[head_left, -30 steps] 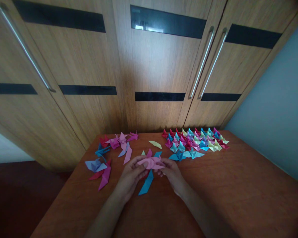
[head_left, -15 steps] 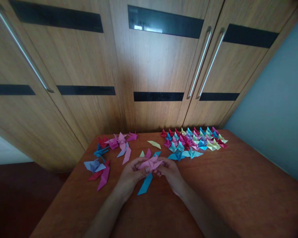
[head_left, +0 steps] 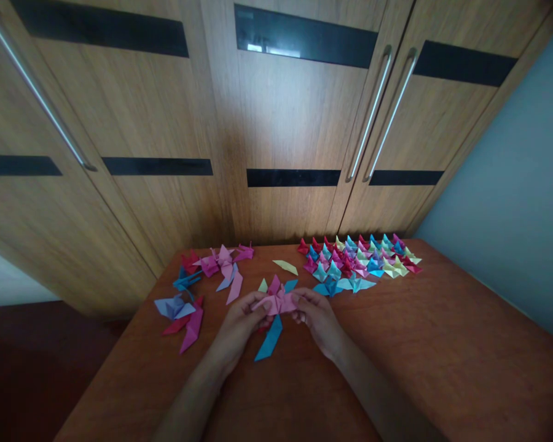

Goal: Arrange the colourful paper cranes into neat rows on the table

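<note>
A pink origami crane (head_left: 280, 302) is held up between my two hands near the middle of the table. My left hand (head_left: 247, 316) pinches its left wing, thumb on top. On the other side, my right hand (head_left: 314, 315) grips the right wing between thumb and fingers. Beneath and behind the crane lie folded paper pieces: a blue strip (head_left: 269, 339) towards me, and a magenta piece (head_left: 274, 283) and a pale green tip (head_left: 263, 285) beyond the hands. The fingers partly hide what lies under the crane.
Rows of small colourful origami cranes (head_left: 350, 258) stand at the back right, with blue cranes (head_left: 329, 286) in front. Pink cranes (head_left: 222, 260), a lavender crane (head_left: 172, 307) and folded strips (head_left: 193, 325) lie on the left. A yellow piece (head_left: 286, 267) lies behind my hands. A wooden cupboard (head_left: 295, 123) backs the table.
The pink crane has turned slightly between my fingers, its wings now spread more outward and its middle more upright. Both hands stay in nearly the same place.
</note>
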A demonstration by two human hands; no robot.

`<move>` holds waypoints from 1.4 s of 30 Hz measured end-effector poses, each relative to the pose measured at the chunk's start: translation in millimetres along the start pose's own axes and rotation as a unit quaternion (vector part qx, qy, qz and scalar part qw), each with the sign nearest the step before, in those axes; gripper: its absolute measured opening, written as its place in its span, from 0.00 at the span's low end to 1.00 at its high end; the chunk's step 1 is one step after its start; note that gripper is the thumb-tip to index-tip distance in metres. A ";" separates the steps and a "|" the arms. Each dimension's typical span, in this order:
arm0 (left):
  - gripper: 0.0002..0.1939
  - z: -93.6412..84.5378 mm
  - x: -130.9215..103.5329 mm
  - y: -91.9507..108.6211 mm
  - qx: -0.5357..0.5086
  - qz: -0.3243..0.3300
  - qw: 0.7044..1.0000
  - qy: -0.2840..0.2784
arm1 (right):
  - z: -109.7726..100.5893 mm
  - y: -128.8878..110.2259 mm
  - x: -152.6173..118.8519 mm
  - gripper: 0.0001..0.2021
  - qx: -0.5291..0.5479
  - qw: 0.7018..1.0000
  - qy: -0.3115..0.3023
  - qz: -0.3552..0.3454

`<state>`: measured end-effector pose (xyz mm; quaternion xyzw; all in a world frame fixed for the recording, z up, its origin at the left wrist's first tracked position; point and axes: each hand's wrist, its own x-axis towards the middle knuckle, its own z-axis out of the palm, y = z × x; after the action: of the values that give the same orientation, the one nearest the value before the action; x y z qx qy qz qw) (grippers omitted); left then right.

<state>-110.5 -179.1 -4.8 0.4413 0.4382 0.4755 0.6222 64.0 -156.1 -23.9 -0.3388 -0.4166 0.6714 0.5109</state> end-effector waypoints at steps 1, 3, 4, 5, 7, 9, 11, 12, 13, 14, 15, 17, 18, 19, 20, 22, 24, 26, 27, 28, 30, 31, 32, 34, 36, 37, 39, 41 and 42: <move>0.08 0.2 -0.2 0.3 -0.005 -0.001 1.000 -0.009 | 0.1 -0.3 -0.1 0.08 0.013 1.000 0.002 0.006; 0.08 0.2 -0.8 0.6 -0.035 -0.005 0.999 -0.021 | -0.3 -0.9 0.1 0.08 0.046 0.999 0.005 0.017; 0.07 0.0 -1.0 0.5 -0.056 -0.009 0.998 -0.024 | -0.7 -1.3 0.4 0.08 0.067 0.997 0.007 0.024; 0.07 -0.5 -1.2 0.2 -0.079 -0.013 0.996 -0.026 | -1.3 -1.7 0.9 0.08 0.088 0.996 0.011 0.030; 0.06 -2.0 -1.3 -0.6 -0.122 -0.025 0.992 -0.028 | -2.6 -2.7 2.2 0.09 0.126 0.991 0.020 0.040; 0.06 -3.7 -1.0 -1.5 -0.151 -0.038 0.987 -0.033 | -3.6 -4.3 3.3 0.11 0.148 0.988 0.025 0.045; 0.06 -4.8 -0.6 -1.8 -0.166 -0.048 0.984 -0.033 | -4.2 -6.3 4.0 0.13 0.153 0.987 0.026 0.044; 0.07 -5.0 -0.5 -1.5 -0.170 -0.052 0.984 -0.030 | -4.4 -7.2 4.2 0.13 0.151 0.987 0.027 0.043; 0.07 -5.0 -0.4 -1.1 -0.172 -0.056 0.983 -0.024 | -4.8 -8.0 4.4 0.13 0.146 0.988 0.029 0.041; 0.07 -4.9 -0.5 -0.5 -0.174 -0.060 0.983 -0.015 | -5.5 -8.4 4.6 0.13 0.137 0.989 0.033 0.038; 0.07 -4.6 -0.7 0.1 -0.176 -0.062 0.982 -0.005 | -6.5 -8.3 5.1 0.13 0.126 0.991 0.038 0.033; 0.08 -4.1 -1.2 1.3 -0.178 -0.062 0.982 0.018 | -9.6 -6.8 6.5 0.12 0.095 0.994 0.052 0.019; 0.09 -3.9 -1.5 1.7 -0.175 -0.059 0.982 0.028 | -11.3 -5.5 7.5 0.12 0.075 0.995 0.058 0.009; 0.09 -3.8 -1.6 1.8 -0.169 -0.057 0.983 0.038 | -13.0 -4.2 8.4 0.12 0.051 0.997 0.065 -0.004; 0.10 -3.7 -1.5 1.7 -0.159 -0.055 0.985 0.048 | -14.3 -3.0 9.1 0.12 0.026 0.997 0.074 -0.019; 0.09 -3.7 -0.6 1.0 -0.130 -0.055 0.987 0.074 | -15.3 -1.9 9.3 0.11 -0.030 0.993 0.099 -0.059; 0.08 -3.8 0.7 -0.1 -0.096 -0.050 0.989 0.101 | -13.6 -3.0 7.1 0.11 -0.094 0.982 0.122 -0.109; 0.09 -3.8 2.0 -1.1 -0.064 -0.041 0.990 0.117 | -9.9 -5.1 2.4 0.11 -0.177 0.963 0.126 -0.157; 0.09 -3.7 2.4 -1.4 -0.050 -0.037 0.991 0.121 | -7.7 -5.8 -0.5 0.10 -0.224 0.951 0.118 -0.179; 0.09 -3.3 2.7 -1.5 -0.037 -0.035 0.991 0.124 | -5.5 -5.9 -3.4 0.10 -0.271 0.936 0.104 -0.198; 0.10 -1.8 2.8 -1.4 -0.013 -0.030 0.992 0.123 | -1.7 -3.8 -8.3 0.08 -0.348 0.909 0.064 -0.220; 0.11 -0.7 2.7 -1.3 0.000 -0.026 0.993 0.117 | -0.4 -1.8 -9.8 0.08 -0.375 0.898 0.043 -0.225; 0.11 0.7 2.6 -1.1 0.013 -0.021 0.994 0.107 | 0.6 0.4 -10.8 0.08 -0.393 0.890 0.027 -0.227; 0.13 4.0 2.1 -0.9 0.041 -0.008 0.996 0.079 | 1.2 4.3 -10.8 0.09 -0.411 0.882 0.014 -0.231; 0.13 7.4 1.7 -0.8 0.069 0.005 0.996 0.060 | 0.7 5.4 -9.6 0.07 -0.421 0.875 0.020 -0.238; 0.13 8.9 1.5 -0.7 0.080 0.010 0.995 0.055 | 0.3 4.8 -9.0 0.07 -0.428 0.871 0.025 -0.239; 0.13 11.3 0.9 -0.3 0.090 0.013 0.995 0.050 | -0.1 1.9 -8.1 0.07 -0.441 0.864 0.039 -0.240; 0.13 12.5 0.0 0.7 0.085 0.008 0.995 0.043 | 0.3 -1.5 -7.8 0.06 -0.438 0.866 0.051 -0.238; 0.14 12.6 -0.6 1.3 0.081 0.004 0.996 0.039 | 0.6 -2.8 -7.8 0.06 -0.428 0.871 0.053 -0.236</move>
<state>-98.6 -181.1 -0.6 0.4733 0.4977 0.4573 0.5650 66.5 -163.4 -20.8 -0.4509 -0.7033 0.2675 0.4801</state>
